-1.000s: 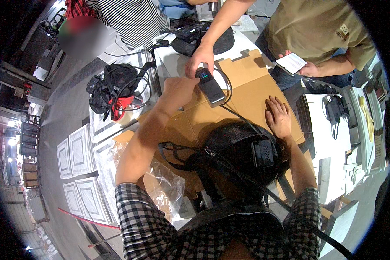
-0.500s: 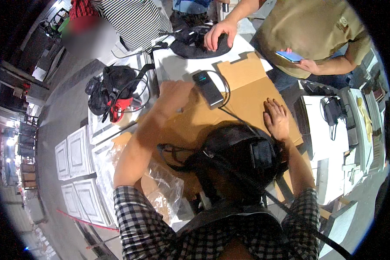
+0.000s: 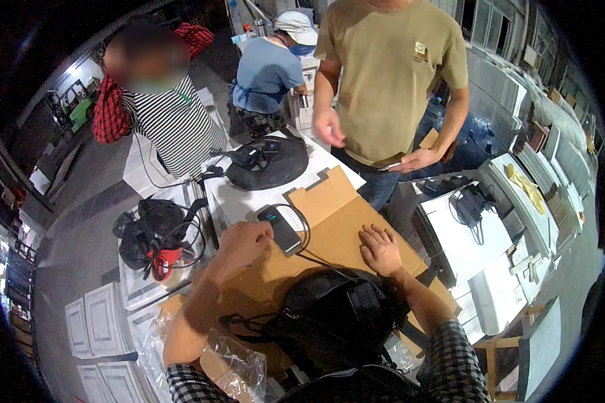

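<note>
My left hand [image 3: 243, 244] is curled into a loose fist over the cardboard sheet [image 3: 336, 225], close beside a black power bank [image 3: 286, 235]. Whether anything lies inside those fingers is hidden. Flat on the same cardboard, to the right, rests my right hand [image 3: 381, 251] with its fingers apart and nothing in it. Between my forearms is a black fabric item [image 3: 316, 299] with straps, its kind unclear. A black cable [image 3: 323, 264] runs from the power bank to it. Clear plastic film [image 3: 238, 366] lies by my left forearm.
A flat black item [image 3: 265, 171] lies across the worktable, near a person [image 3: 393, 87] holding a phone. Left lies black gear with red parts [image 3: 156, 235]. Another person [image 3: 178, 127] wears stripes; one [image 3: 265, 74] bends farther back. White panels [image 3: 470, 221] are stacked right.
The view has tilted up, so things sit lower in it. The person opposite has taken a hand off the flat black item. My right hand stays on the cardboard.
</note>
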Demonstrator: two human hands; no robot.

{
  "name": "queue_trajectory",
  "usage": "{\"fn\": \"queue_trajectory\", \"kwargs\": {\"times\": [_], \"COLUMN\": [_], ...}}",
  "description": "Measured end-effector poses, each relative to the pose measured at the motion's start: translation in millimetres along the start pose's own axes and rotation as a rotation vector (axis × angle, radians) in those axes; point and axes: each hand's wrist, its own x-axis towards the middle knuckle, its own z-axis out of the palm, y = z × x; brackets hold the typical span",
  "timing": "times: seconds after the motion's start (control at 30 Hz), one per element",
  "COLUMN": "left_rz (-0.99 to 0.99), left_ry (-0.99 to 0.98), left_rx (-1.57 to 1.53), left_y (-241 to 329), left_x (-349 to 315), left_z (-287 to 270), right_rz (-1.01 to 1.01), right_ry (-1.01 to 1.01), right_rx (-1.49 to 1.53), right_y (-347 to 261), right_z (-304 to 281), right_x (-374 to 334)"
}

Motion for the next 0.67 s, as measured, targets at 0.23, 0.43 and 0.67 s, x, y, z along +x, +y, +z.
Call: {"fn": "queue_trajectory", "kwargs": {"times": [0.23, 0.43, 0.67], "left_rz": [-0.052, -0.032, 0.146], "left_ry": [-0.034, -0.073, 0.153], "left_rx": [-0.046, -0.157, -0.75], "left_y": [0.6, 8.9, 70.6], "left_x": [-2.4, -2.5, -44.3], "left_z": [-1.6, -4.0, -82.9], "right_rz": [-0.002, -0.009, 0.176], "right_ry": [0.024, 0.032, -0.159], "right_rx": [-0.004, 0.003, 0.609], "right_y": [-2.5, -1.4, 3.3], "right_z": [1.5, 2.5, -35.2], "right_x": [0.4, 2.2, 11.2]}}
